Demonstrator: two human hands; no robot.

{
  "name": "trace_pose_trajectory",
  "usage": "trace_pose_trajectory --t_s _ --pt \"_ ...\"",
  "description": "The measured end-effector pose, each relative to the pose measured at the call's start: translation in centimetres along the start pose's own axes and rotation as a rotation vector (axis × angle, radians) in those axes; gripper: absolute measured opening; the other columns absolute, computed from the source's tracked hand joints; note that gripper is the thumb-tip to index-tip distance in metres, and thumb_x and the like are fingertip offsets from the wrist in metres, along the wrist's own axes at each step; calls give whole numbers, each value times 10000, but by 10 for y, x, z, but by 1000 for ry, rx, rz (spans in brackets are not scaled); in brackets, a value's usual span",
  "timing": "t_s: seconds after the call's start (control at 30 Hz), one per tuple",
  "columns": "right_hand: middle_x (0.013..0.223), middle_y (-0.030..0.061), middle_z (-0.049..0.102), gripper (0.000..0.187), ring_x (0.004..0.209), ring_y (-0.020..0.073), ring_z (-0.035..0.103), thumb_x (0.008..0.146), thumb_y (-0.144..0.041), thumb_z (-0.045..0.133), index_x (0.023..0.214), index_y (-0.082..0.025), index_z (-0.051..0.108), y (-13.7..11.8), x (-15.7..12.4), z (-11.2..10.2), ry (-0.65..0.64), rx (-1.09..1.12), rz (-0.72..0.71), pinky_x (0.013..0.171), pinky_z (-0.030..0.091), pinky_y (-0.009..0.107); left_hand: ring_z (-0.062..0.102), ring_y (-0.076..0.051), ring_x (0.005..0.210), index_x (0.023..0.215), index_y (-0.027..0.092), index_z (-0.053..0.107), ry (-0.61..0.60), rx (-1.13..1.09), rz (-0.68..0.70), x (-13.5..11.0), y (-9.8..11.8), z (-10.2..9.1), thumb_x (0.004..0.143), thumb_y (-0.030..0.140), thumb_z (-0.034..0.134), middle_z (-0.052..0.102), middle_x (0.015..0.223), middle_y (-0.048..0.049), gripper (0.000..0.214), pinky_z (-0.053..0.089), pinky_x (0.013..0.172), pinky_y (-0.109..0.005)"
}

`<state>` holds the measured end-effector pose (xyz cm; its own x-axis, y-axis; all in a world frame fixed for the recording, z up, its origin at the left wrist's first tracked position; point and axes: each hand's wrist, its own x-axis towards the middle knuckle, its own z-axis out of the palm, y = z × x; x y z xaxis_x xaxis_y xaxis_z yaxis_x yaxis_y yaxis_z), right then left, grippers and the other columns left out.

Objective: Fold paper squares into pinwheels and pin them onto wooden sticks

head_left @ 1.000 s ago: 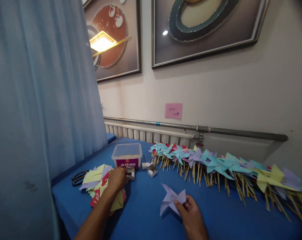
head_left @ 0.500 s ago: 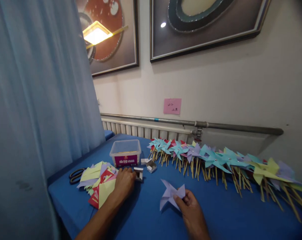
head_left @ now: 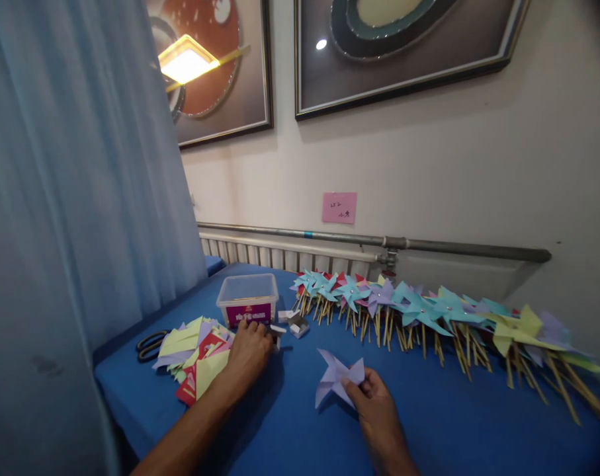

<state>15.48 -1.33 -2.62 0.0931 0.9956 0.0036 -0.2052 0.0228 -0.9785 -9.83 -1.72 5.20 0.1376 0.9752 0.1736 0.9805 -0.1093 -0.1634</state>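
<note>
My right hand [head_left: 376,410] pinches a folded lilac paper pinwheel [head_left: 335,383] and holds it just above the blue table [head_left: 300,430]. My left hand [head_left: 247,354] reaches forward with curled fingers at a small open white box [head_left: 276,330], its fingertips on or in the box; what they hold is hidden. Under my left wrist lies a loose pile of coloured paper squares [head_left: 193,354]. A clear plastic tub with a purple label [head_left: 247,301] stands just behind the left hand.
A long row of finished pinwheels on wooden sticks [head_left: 428,317] lies along the table's back, running right. A second small white box [head_left: 298,324] sits by the tub. Black scissors [head_left: 151,345] lie at the left edge by the curtain [head_left: 71,198]. A radiator and pipe [head_left: 379,243] line the wall.
My left hand has slid right off the paper pile to the small white box. The right hand and lilac pinwheel have barely moved. The view has tilted slightly.
</note>
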Motion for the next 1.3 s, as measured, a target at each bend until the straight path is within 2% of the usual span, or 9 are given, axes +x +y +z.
trace_pose_trajectory --t_s 0.17,0.33,0.57,0.77,0.83,0.97,1.07,1.17,1.3 --pt "772 24 775 359 804 273 733 579 -427 839 836 -244 669 -4 -2 0 -8 8 11 783 570 351 704 -313 1012 1009 137 797 -50 -98 -157 1 6 8 1001 188 442 762 1045 -189 359 452 880 -408" --pt "770 32 780 357 798 280 737 600 -442 836 849 -240 678 -4 -3 0 -13 -10 -11 773 567 354 735 -287 981 1007 162 786 -90 -208 -331 6 0 18 1018 221 444 779 1051 -163 348 459 770 -337" --pt "781 29 782 335 828 282 742 594 -429 820 833 -248 672 -6 -2 1 -21 -5 -1 792 570 354 713 -267 992 1014 175 774 34 -184 -232 -4 5 24 1026 150 413 764 1015 -128 362 465 795 -332" --pt "774 22 778 326 812 269 731 592 -417 807 829 -247 663 -6 -3 2 -6 -7 -3 786 567 345 698 -259 903 986 170 746 138 -121 28 -28 24 44 962 56 448 760 926 -122 320 460 861 -376" --pt "751 16 769 318 804 271 729 592 -419 803 817 -249 658 -5 -3 2 -1 -1 -5 774 564 343 692 -241 858 960 181 730 198 -171 16 -35 23 44 963 76 463 753 892 -103 286 458 838 -361" --pt "795 26 786 294 812 271 729 621 -416 798 825 -250 667 -5 -4 2 -12 -16 -18 770 558 341 667 -212 795 963 198 698 344 -312 -132 -40 13 35 1029 199 413 729 852 -70 292 454 775 -331" --pt "802 29 789 285 813 274 728 643 -420 798 835 -251 674 -6 -5 2 -22 -29 -25 767 554 344 672 -211 845 967 205 694 353 -358 -207 -34 3 29 1037 221 388 729 897 -64 314 459 793 -327" --pt "786 26 787 298 794 272 724 644 -427 805 842 -247 675 -6 -5 1 -15 -18 -36 756 552 346 665 -210 864 917 204 690 320 -354 -213 -30 -4 29 1017 205 420 708 905 -66 288 460 788 -319" --pt "797 29 793 295 807 272 726 639 -411 812 842 -245 677 -7 -6 3 -14 -7 -28 777 557 353 650 -218 895 876 205 688 397 -314 -147 -40 -3 35 1032 213 404 690 924 -88 325 467 817 -324"
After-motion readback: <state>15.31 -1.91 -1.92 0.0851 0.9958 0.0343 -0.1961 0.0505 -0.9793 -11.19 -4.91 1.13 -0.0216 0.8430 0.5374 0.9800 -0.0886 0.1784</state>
